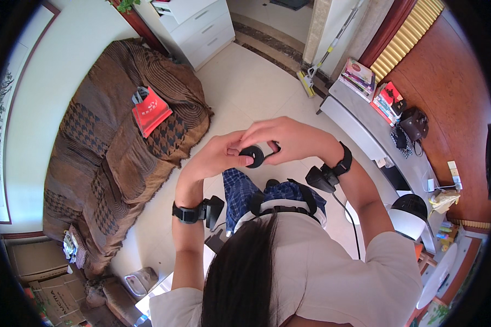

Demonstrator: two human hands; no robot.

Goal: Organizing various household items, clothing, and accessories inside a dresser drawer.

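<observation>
My left hand (223, 155) grips a round black roll (257, 152), apparently tape, with the thumb in its central hole and the fingers behind its rim. At the right of the roll, my right hand (288, 139) curves over it. Its fingertips reach towards the left fingers at the roll's top, and the thumb bends below. A short dark strip (275, 148) shows between the right thumb and fingers; whether it joins the roll cannot be told. Both hands are raised in front of my body, above the floor. Black straps with small devices sit around both wrists.
A sofa under a brown patterned cover (118, 171) stands at the left, with a red bag (152, 112) on it. White drawers (206, 30) and a flat mop (307, 83) are ahead. At the right, a long grey desk (368, 118) bears books (358, 77) and a dark bag (414, 123).
</observation>
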